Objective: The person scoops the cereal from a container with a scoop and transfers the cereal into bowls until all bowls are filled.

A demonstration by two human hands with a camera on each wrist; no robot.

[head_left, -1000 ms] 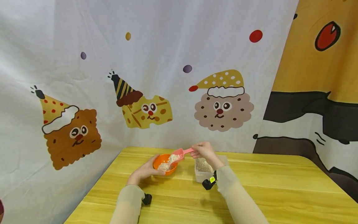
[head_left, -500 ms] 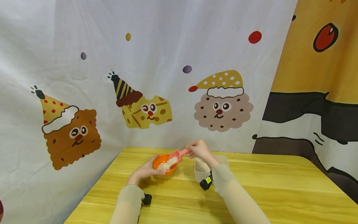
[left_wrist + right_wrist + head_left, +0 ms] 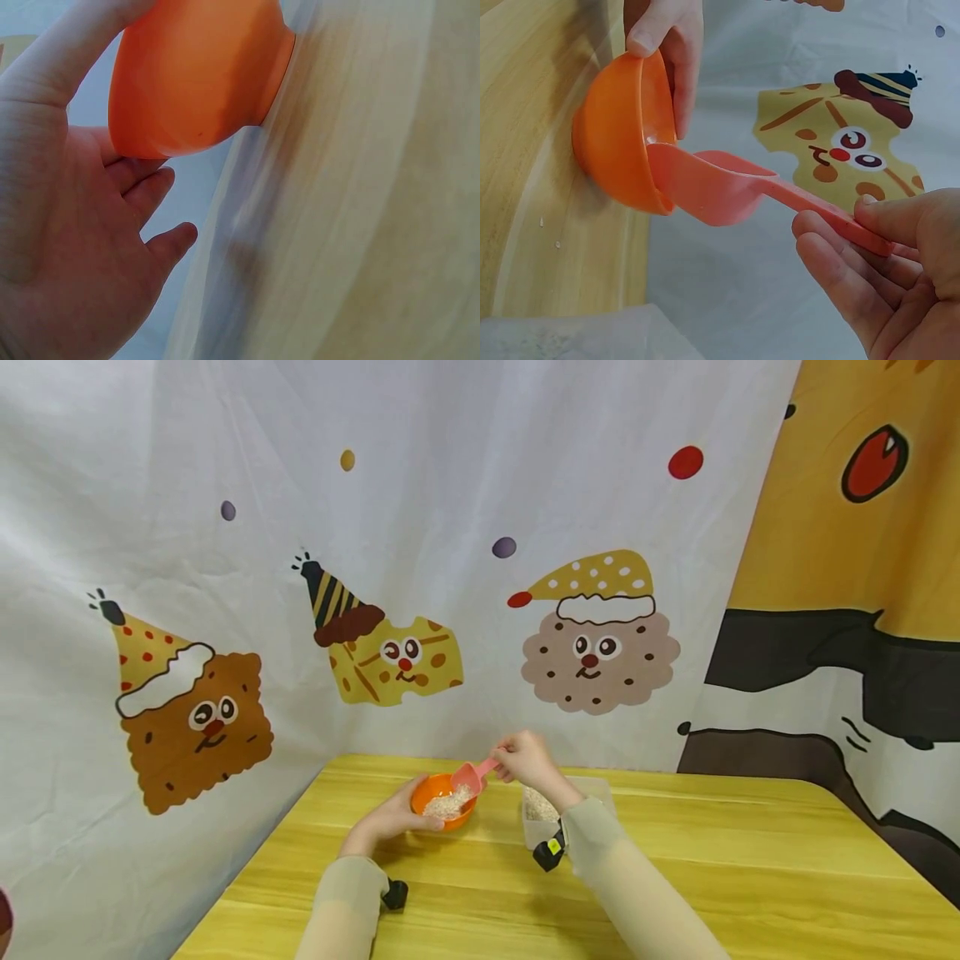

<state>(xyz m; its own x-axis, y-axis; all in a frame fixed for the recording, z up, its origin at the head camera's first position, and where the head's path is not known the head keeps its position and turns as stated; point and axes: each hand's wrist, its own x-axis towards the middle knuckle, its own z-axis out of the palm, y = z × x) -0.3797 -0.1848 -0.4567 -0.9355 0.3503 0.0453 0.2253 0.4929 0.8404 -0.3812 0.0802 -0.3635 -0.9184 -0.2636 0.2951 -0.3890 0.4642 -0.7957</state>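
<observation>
My left hand (image 3: 393,817) grips the side of an orange bowl (image 3: 199,75), thumb at the near rim and fingers round the far side. The bowl stands on the table, with pale oat-like flakes (image 3: 444,807) inside. In my right hand (image 3: 527,762) a pink scoop (image 3: 712,187) is pinched by its handle, thumb on one side and fingers on the other. The scoop tilts down into the bowl, its lip inside the rim, and flakes lie at its mouth. In the right wrist view its outer side faces me.
A clear plastic box (image 3: 537,833) of the same flakes stands right of the bowl, partly behind my right wrist. A few crumbs (image 3: 557,244) lie on the wooden table (image 3: 465,893). A white printed curtain (image 3: 480,710) hangs along the back edge.
My right hand has moved left and tipped the scoop more steeply. Flakes have slid from the scoop into the bowl. My left hand and the bowl have stayed put.
</observation>
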